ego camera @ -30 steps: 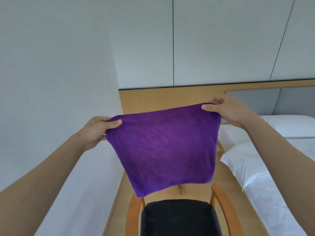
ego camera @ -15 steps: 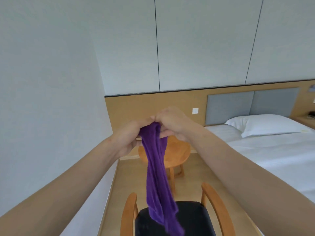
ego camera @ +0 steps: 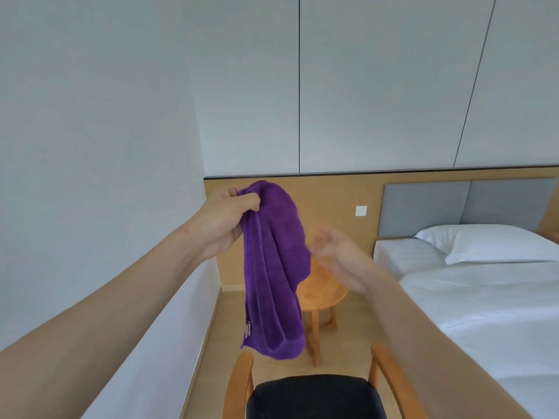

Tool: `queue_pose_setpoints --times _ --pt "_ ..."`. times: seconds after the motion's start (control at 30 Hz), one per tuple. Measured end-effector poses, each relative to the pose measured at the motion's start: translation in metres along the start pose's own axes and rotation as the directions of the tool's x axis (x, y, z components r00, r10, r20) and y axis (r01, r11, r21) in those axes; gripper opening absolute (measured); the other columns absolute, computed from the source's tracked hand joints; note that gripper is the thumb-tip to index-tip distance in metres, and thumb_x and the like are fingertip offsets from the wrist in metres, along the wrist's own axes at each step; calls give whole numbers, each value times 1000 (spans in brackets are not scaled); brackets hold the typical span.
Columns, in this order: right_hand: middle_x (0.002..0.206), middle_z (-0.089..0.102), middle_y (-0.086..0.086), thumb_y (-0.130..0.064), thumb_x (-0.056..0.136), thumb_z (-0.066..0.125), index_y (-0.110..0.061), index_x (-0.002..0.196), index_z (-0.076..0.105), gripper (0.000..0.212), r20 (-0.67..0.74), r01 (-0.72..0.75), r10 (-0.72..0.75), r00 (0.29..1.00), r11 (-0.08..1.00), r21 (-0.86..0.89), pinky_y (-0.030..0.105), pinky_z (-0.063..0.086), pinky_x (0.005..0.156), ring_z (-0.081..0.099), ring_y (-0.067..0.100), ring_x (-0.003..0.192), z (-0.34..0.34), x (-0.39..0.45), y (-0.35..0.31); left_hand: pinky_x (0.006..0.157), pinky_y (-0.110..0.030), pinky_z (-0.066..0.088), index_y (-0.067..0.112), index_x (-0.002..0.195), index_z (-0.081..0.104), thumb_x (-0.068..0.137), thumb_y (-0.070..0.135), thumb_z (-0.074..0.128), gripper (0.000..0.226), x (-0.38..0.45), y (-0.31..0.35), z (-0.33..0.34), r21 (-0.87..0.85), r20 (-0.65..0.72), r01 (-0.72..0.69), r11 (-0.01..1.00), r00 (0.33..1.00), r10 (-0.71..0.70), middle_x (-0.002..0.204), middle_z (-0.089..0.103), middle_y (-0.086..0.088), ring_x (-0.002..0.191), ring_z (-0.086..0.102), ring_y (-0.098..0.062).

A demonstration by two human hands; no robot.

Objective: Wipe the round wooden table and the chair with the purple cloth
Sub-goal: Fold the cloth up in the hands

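Left hand (ego camera: 225, 220): my thumb and fingers are pinched shut on the top fold of the purple cloth (ego camera: 273, 267), which I hold up in the air in front of me.
Right hand (ego camera: 338, 258): blurred, just beside the cloth's right edge; the fingers look loosely spread with nothing in them, though the blur leaves that unsure.
Cloth: bunched and hanging straight down from my pinch, long axis vertical, bottom hem pointing at the floor above the front of the chair (ego camera: 314, 394). A small tag shows on its lower left edge.
Table (ego camera: 322, 294): the round wooden top is partly hidden behind the cloth, beyond the chair and next to the bed (ego camera: 484, 297).
Step, as I judge it: gathering the cloth into a pad before any wiping starts.
Doing it well: fold the loose tail up into my palm so nothing drags, then press a flat face onto the tabletop and work from the far edge toward me.
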State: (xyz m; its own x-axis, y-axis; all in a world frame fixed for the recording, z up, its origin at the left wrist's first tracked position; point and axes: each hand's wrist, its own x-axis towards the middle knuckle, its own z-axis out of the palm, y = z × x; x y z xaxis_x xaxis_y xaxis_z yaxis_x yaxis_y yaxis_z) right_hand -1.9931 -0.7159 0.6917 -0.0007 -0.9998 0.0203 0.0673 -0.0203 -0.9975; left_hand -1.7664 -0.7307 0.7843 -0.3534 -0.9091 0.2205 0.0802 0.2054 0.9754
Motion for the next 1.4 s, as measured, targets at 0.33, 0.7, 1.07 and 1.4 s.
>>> queue_pose_setpoints --times 0.33,0.7,1.07,1.4 --pt "111 73 18 -21 101 62 -8 115 75 22 273 -14 15 962 1000 -7 44 54 82 68 30 90 54 7 43 68 -33 61 5 99 65 93 9 47 20 8 -39 -68 -511 -216 48 858 959 -182 86 71 -11 74 71 -23" --pt "55 48 -4 -24 98 52 -16 56 41 44 149 94 45 988 591 -801 49 48 63 47 15 56 55 8 70 97 -55 51 5 127 65 68 18 83 62 -115 -248 -17 -577 -37 503 643 771 -636 114 74 -19 112 65 -43" --pt "89 76 9 -15 108 45 -7 96 71 30 201 17 15 979 987 -158 32 60 70 75 23 83 60 20 34 92 -51 54 14 124 71 87 42 78 47 -62 -230 -51 -600 34 333 727 919 -393 127 67 -19 110 69 -40" --pt "101 75 4 -22 108 43 -16 103 73 31 187 48 1 982 965 -258 49 53 94 70 22 93 60 20 10 101 -54 48 13 134 65 88 62 70 68 -49 -239 -17 -623 256 455 636 887 -384 138 60 -23 120 62 -41"
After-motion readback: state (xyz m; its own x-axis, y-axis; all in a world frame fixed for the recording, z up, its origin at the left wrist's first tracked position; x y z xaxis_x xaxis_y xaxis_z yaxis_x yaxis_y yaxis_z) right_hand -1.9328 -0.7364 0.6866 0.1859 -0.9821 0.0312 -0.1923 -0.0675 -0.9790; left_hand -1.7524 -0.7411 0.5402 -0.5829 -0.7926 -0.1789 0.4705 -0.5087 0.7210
